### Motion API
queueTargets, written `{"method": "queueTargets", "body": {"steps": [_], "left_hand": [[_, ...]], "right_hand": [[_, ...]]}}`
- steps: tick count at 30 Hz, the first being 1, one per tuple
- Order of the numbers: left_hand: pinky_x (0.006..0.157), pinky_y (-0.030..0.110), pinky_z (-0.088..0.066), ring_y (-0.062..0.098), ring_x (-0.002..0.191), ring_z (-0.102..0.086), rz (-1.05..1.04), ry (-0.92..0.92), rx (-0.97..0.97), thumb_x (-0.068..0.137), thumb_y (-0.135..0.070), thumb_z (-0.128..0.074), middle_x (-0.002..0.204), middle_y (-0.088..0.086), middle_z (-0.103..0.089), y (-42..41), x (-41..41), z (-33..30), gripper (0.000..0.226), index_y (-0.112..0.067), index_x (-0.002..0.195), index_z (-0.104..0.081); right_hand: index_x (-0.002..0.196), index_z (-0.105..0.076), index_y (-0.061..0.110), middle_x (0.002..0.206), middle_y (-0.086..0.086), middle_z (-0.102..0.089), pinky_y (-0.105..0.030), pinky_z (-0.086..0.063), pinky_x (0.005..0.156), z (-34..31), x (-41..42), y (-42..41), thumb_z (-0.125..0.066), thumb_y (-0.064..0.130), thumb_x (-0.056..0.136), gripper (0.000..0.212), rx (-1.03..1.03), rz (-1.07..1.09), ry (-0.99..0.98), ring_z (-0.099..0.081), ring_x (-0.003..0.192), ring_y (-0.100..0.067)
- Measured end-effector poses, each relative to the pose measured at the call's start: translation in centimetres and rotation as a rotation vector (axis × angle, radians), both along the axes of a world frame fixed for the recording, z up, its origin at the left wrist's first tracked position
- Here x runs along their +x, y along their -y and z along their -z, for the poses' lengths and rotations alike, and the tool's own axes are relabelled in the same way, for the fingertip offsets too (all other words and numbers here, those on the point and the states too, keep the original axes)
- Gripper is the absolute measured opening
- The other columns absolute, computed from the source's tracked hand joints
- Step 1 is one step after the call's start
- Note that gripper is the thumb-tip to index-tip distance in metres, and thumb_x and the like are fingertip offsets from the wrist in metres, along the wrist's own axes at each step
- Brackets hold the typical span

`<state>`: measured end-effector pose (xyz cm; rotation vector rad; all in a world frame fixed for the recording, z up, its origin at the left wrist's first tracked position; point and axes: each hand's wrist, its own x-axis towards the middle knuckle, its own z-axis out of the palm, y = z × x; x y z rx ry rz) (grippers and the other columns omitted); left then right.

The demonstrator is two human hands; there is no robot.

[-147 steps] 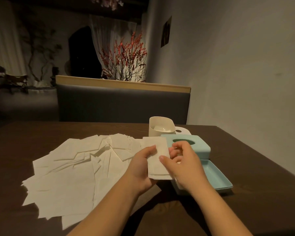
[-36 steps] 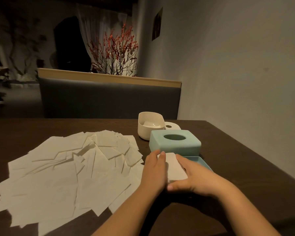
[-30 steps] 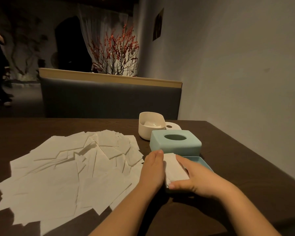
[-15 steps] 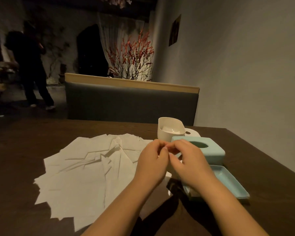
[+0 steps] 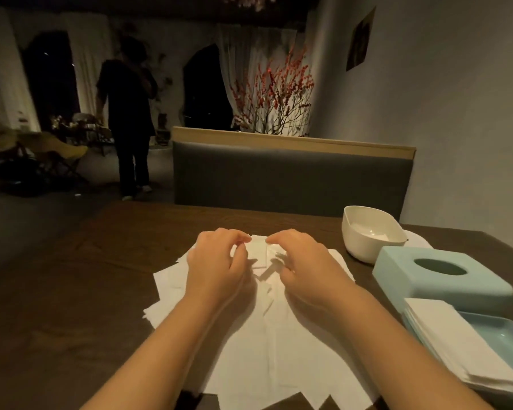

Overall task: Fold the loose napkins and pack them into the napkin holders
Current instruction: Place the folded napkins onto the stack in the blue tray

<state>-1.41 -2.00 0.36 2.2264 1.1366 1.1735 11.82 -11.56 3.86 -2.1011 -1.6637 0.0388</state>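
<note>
Tabletop: dark brown wooden tabletop [image 5: 71, 306]; its far edge runs along a grey padded bench back with a pale wooden top rail [image 5: 290, 176]; bare wood lies to the left of the paper.
Loose napkins: spread of white paper napkins [image 5: 264, 344] lying flat at centre, reaching the near edge of the view.
Right side: white oval bowl-shaped holder [image 5: 365, 235] stands at the far right; just in front of it, a pale blue rectangular holder lid with an oval slot [image 5: 439, 275]; nearer still, a pale blue shallow holder tray [image 5: 510, 341] carries a stack of folded white napkins [image 5: 456, 341].
Left hand: left hand [image 5: 216, 267] with fingers curled, pinching a small white napkin piece [image 5: 259, 255] above the spread.
Right hand: right hand [image 5: 305, 267] with fingers curled onto the same napkin piece from its right side; whether it pinches the paper or only presses on it cannot be told.
Gap between hands: narrow; fingertips nearly meet.
Background: a person in dark clothes [image 5: 128, 113] stands well beyond the bench.
</note>
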Motion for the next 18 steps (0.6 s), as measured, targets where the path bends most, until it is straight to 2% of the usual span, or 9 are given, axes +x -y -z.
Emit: {"method": "queueTargets", "body": {"steps": [2, 4, 7, 9, 11, 13, 14, 17, 18], "left_hand": [[0.098, 0.042, -0.044, 0.012, 0.112, -0.053, -0.013, 0.11, -0.045, 0.103, -0.025, -0.048, 0.107, -0.012, -0.065, -1.1, -0.6, 0.4, 0.022, -0.027, 0.105, -0.07], [0.099, 0.052, -0.046, 0.012, 0.112, -0.052, -0.02, 0.165, -0.07, 0.104, -0.026, -0.046, 0.105, -0.013, -0.062, -1.7, -1.0, 0.3, 0.022, -0.027, 0.107, -0.068], [0.099, 0.054, -0.045, 0.013, 0.113, -0.051, 0.01, 0.196, -0.042, 0.098, -0.04, -0.037, 0.104, -0.015, -0.061, -1.5, -0.9, 0.1, 0.033, -0.028, 0.105, -0.067], [0.099, 0.054, -0.045, 0.013, 0.112, -0.051, 0.028, 0.203, -0.033, 0.091, -0.045, -0.032, 0.102, -0.015, -0.061, -1.5, -0.8, 0.2, 0.043, -0.026, 0.105, -0.068], [0.099, 0.05, -0.045, 0.01, 0.109, -0.05, 0.041, 0.223, -0.036, 0.09, -0.045, -0.031, 0.102, -0.015, -0.061, -1.5, -0.8, 0.4, 0.046, -0.025, 0.105, -0.069], [0.094, 0.04, -0.046, 0.009, 0.107, -0.05, 0.053, 0.266, -0.045, 0.09, -0.045, -0.03, 0.102, -0.013, -0.062, -1.5, -0.8, 0.6, 0.046, -0.024, 0.104, -0.069], [0.09, 0.034, -0.046, 0.009, 0.106, -0.051, 0.058, 0.289, -0.051, 0.09, -0.045, -0.03, 0.101, -0.012, -0.063, -1.5, -0.8, 0.7, 0.044, -0.025, 0.102, -0.068], [0.08, 0.021, -0.04, 0.008, 0.102, -0.052, 0.072, 0.329, -0.084, 0.09, -0.045, -0.03, 0.099, -0.013, -0.063, -1.5, -0.7, 0.9, 0.039, -0.029, 0.099, -0.065], [0.079, 0.018, -0.039, 0.008, 0.101, -0.052, 0.077, 0.33, -0.093, 0.09, -0.045, -0.03, 0.098, -0.013, -0.063, -1.5, -0.6, 0.9, 0.039, -0.029, 0.098, -0.064]], "right_hand": [[0.143, -0.039, 0.045, 0.152, 0.016, -0.039, -0.042, -0.029, 0.119, 0.0, 0.3, -0.6, -0.065, 0.013, 0.092, 0.065, -0.13, -0.081, 0.067, -0.035, 0.141, -0.014], [0.143, -0.039, 0.044, 0.152, 0.015, -0.041, -0.047, -0.024, 0.121, 0.3, 0.1, -1.1, -0.063, 0.013, 0.094, 0.063, -0.2, -0.136, 0.116, -0.035, 0.141, -0.014], [0.124, -0.057, 0.036, 0.126, 0.01, -0.062, -0.043, -0.034, 0.115, 0.7, -0.6, -2.4, -0.061, 0.018, 0.096, 0.033, -0.145, -0.173, 0.224, -0.053, 0.113, -0.014], [0.106, -0.062, 0.031, 0.105, 0.009, -0.066, -0.039, -0.039, 0.109, 0.9, -1.1, -3.4, -0.059, 0.02, 0.097, 0.014, -0.112, -0.188, 0.33, -0.056, 0.096, -0.015], [0.101, -0.064, 0.027, 0.099, 0.007, -0.068, -0.033, -0.045, 0.101, 0.9, -1.1, -4.1, -0.057, 0.022, 0.098, 0.009, -0.091, -0.178, 0.408, -0.059, 0.091, -0.017], [0.103, -0.066, 0.025, 0.104, 0.003, -0.07, -0.03, -0.051, 0.092, 0.7, -1.2, -4.3, -0.057, 0.023, 0.098, 0.011, -0.071, -0.159, 0.414, -0.062, 0.092, -0.018], [0.107, -0.066, 0.025, 0.108, 0.003, -0.07, -0.03, -0.052, 0.093, 0.7, -1.2, -4.2, -0.059, 0.023, 0.097, 0.012, -0.076, -0.151, 0.391, -0.062, 0.095, -0.018], [0.124, -0.059, 0.031, 0.127, 0.006, -0.064, -0.039, -0.043, 0.108, 0.8, -1.1, -3.8, -0.064, 0.02, 0.095, 0.032, -0.113, -0.122, 0.277, -0.059, 0.112, -0.019], [0.123, -0.059, 0.031, 0.125, 0.006, -0.064, -0.04, -0.044, 0.108, 0.7, -1.0, -3.9, -0.064, 0.02, 0.095, 0.031, -0.125, -0.111, 0.277, -0.059, 0.111, -0.019]]}}
